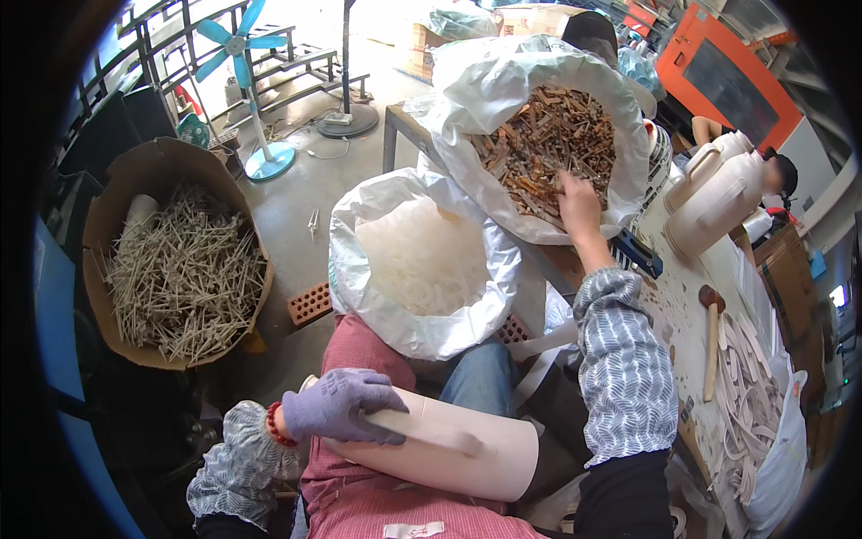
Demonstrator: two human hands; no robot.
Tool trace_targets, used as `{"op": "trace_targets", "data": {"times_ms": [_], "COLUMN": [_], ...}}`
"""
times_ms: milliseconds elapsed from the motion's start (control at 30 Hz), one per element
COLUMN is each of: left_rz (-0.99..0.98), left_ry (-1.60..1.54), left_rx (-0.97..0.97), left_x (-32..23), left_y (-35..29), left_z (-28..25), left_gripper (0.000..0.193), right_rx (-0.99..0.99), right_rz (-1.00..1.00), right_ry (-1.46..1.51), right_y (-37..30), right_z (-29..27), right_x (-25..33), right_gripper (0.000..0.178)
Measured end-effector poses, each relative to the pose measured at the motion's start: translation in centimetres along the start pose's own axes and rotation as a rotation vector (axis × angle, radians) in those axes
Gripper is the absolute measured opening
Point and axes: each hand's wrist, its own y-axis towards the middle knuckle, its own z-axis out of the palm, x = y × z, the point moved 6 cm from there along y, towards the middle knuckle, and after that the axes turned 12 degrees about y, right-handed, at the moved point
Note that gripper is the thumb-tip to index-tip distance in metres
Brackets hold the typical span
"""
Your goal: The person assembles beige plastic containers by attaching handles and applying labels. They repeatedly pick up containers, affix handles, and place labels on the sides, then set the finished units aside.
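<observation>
A pale pink jug-shaped casing [494,449] with a side handle lies across my lap, its wide end to the right. My left hand [350,404], in a purple glove, is wrapped round its handle. My bare right hand [579,207] reaches into a white sack [458,108] of small brown strips [548,135]. Its fingers are drawn together among the strips; whatever they hold is too small to make out. Between the sack and my knees stands a second white sack [346,242], holding translucent whitish pieces [417,260].
At left a cardboard box [99,278] holds many thin pale sticks. A blue fan [238,45] stands behind it. On the right-hand table are more pale jugs [718,202], a mallet [712,341] and pale straps [750,395]. Beyond the jugs is another person [781,171].
</observation>
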Motion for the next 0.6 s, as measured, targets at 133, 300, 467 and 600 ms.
{"op": "trace_targets", "data": {"times_ms": [133,300,467,600], "left_rz": [-0.152,-0.016,0.083,0.095], "left_ry": [-0.412,0.167,0.115,0.071], "left_rx": [-0.042,-0.584,-0.468,-0.415], "left_x": [0.9,-0.2,-0.7,-0.9], "left_y": [-1.5,0.1,-2.2,-3.9], "left_z": [-0.2,-0.8,0.6,2.1], "left_gripper": [0.036,0.042,0.022,0.021], "right_rx": [-0.117,0.607,0.889,0.751], "right_rz": [0.149,0.676,0.715,-0.126], "right_ry": [0.314,1.526,1.511,1.081], "right_y": [-1.8,-12.0,-18.0,-17.6], "right_z": [-2.3,-0.3,-2.4,-5.2], "right_x": [3.7,19.0,27.0,29.2], "right_gripper": [0.026,0.013,0.016,0.018]}}
